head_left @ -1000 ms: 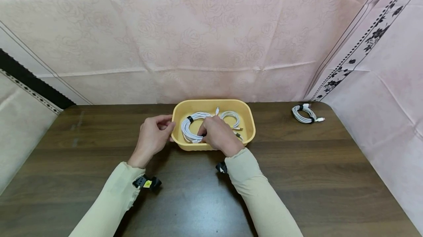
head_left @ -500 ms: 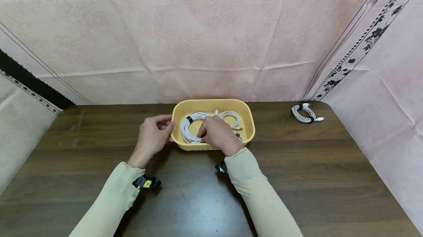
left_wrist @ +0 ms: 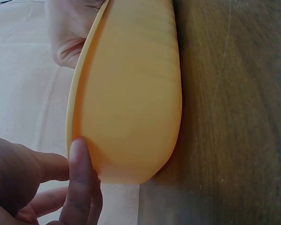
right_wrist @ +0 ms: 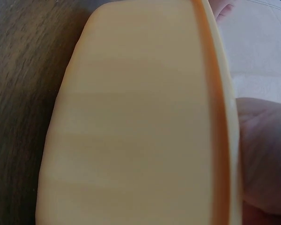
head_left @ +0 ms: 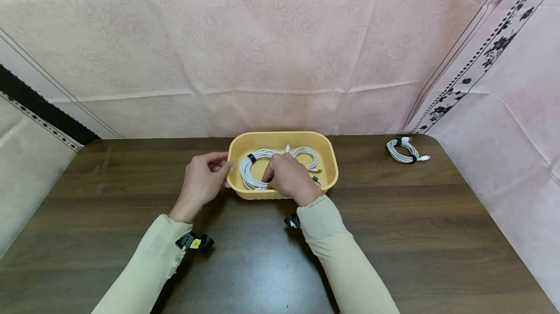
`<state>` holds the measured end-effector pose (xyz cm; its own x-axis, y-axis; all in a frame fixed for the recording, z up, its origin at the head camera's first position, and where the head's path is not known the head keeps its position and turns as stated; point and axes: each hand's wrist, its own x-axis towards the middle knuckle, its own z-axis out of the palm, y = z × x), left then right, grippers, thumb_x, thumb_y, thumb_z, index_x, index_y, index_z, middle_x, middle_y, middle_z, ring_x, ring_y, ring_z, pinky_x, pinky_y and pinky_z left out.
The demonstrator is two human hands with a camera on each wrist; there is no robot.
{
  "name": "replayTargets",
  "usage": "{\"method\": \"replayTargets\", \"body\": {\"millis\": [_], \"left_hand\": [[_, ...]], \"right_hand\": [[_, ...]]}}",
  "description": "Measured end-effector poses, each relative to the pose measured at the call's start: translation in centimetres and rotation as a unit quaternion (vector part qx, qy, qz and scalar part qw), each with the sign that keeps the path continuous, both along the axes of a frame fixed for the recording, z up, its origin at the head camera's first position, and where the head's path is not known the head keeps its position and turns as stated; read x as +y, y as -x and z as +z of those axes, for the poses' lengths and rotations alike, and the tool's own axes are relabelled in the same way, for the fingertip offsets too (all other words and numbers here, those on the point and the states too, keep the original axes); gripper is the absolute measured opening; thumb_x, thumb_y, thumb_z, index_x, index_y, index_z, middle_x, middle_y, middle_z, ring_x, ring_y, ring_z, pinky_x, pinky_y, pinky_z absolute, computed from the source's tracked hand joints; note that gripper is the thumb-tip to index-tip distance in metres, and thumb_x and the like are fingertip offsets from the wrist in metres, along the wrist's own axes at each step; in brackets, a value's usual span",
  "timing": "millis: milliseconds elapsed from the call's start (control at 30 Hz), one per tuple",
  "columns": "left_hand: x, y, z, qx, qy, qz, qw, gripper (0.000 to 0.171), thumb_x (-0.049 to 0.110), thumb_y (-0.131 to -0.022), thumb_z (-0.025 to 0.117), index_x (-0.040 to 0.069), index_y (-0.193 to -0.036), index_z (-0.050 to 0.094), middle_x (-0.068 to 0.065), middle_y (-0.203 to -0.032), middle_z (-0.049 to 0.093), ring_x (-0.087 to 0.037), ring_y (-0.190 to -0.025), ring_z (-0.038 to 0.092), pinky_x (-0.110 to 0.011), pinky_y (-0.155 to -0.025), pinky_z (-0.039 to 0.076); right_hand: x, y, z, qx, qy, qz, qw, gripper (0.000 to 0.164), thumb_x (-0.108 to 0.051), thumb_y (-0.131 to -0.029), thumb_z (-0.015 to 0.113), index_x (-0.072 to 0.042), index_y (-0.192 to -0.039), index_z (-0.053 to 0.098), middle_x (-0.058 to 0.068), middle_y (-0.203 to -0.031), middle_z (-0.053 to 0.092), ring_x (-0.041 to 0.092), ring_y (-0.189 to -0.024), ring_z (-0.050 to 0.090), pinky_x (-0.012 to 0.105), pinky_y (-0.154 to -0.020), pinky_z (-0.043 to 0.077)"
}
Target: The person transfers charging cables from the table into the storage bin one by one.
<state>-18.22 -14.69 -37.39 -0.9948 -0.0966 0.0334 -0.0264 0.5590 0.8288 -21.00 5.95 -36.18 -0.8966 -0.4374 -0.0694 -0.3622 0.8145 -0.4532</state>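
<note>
A yellow plastic bin (head_left: 302,136) stands at the back of the table. Inside its left part lies a large white coiled cable (head_left: 247,173) with a black strap. A smaller white coil (head_left: 311,151) with metal-tipped plugs lies at the bin's right. My left hand (head_left: 203,183) pinches the bin's left end, its fingertips (left_wrist: 79,152) against the outside below the rim. My right hand (head_left: 290,178) reaches over the front wall, thumb and forefinger pinching at the large coil's near right part; its other fingers are hidden. In the right wrist view, the bin wall (right_wrist: 140,117) hides those fingertips.
Another white coiled cable (head_left: 400,151) with black straps lies at the table's back right corner. The dark wooden table (head_left: 245,265) stretches in front of the bin. Patterned pale cloth (head_left: 271,61) hangs behind the table.
Both hands and the bin stay almost in place. A white plug by the large coil's front edge, visible one second ago, no longer shows beside the right fingertips.
</note>
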Motion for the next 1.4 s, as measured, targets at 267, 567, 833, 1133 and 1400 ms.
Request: {"method": "replayTargets", "body": {"millis": [267,567,833,1133,1400], "left_hand": [[0.1,0.0,0.0,-0.003,-0.001,0.0,1.0,0.032,0.015,-0.101,0.063,0.001,-0.129,0.068,-0.017,-0.103,0.068,-0.015,-0.067,0.065,-0.02,-0.054,0.056],[0.0,0.1,-0.1,0.005,0.003,0.001,1.0,0.03,0.014,-0.101,0.064,0.001,-0.127,0.069,-0.017,-0.101,0.069,-0.011,-0.063,0.064,-0.021,-0.052,0.055],[-0.1,0.1,-0.1,-0.001,0.0,0.002,1.0,0.03,0.015,-0.101,0.063,0.001,-0.128,0.069,-0.017,-0.101,0.068,-0.011,-0.062,0.064,-0.021,-0.052,0.055],[0.0,0.1,0.1,-0.002,-0.003,-0.001,1.0,0.031,0.014,-0.101,0.063,0.001,-0.128,0.068,-0.017,-0.101,0.068,-0.012,-0.062,0.065,-0.021,-0.052,0.055],[-0.1,0.0,0.0,-0.008,-0.002,0.002,1.0,0.031,0.015,-0.101,0.063,0.002,-0.129,0.068,-0.017,-0.103,0.068,-0.012,-0.064,0.064,-0.021,-0.053,0.055]], "right_hand": [[0.1,0.0,-0.1,-0.003,0.007,-0.001,1.0,0.02,-0.003,-0.078,0.083,-0.022,-0.083,0.085,-0.008,-0.091,0.079,0.012,-0.092,0.068,0.031,-0.08,0.057],[0.0,0.1,-0.2,0.006,0.019,0.012,1.0,0.015,-0.006,-0.08,0.083,-0.02,-0.083,0.084,-0.008,-0.09,0.078,0.009,-0.086,0.067,0.032,-0.083,0.056],[0.0,0.0,0.1,0.005,0.014,-0.004,1.0,0.014,-0.01,-0.08,0.086,-0.021,-0.088,0.085,-0.007,-0.097,0.079,0.012,-0.094,0.069,0.034,-0.084,0.058],[0.3,-0.3,0.6,0.011,0.022,-0.002,1.0,0.017,-0.011,-0.078,0.086,-0.019,-0.094,0.085,-0.005,-0.102,0.078,0.014,-0.097,0.07,0.034,-0.084,0.058],[0.3,-0.6,1.1,0.004,0.043,-0.014,0.999,0.024,-0.01,-0.081,0.082,-0.015,-0.104,0.082,-0.003,-0.11,0.078,0.017,-0.101,0.07,0.035,-0.085,0.057]]}}
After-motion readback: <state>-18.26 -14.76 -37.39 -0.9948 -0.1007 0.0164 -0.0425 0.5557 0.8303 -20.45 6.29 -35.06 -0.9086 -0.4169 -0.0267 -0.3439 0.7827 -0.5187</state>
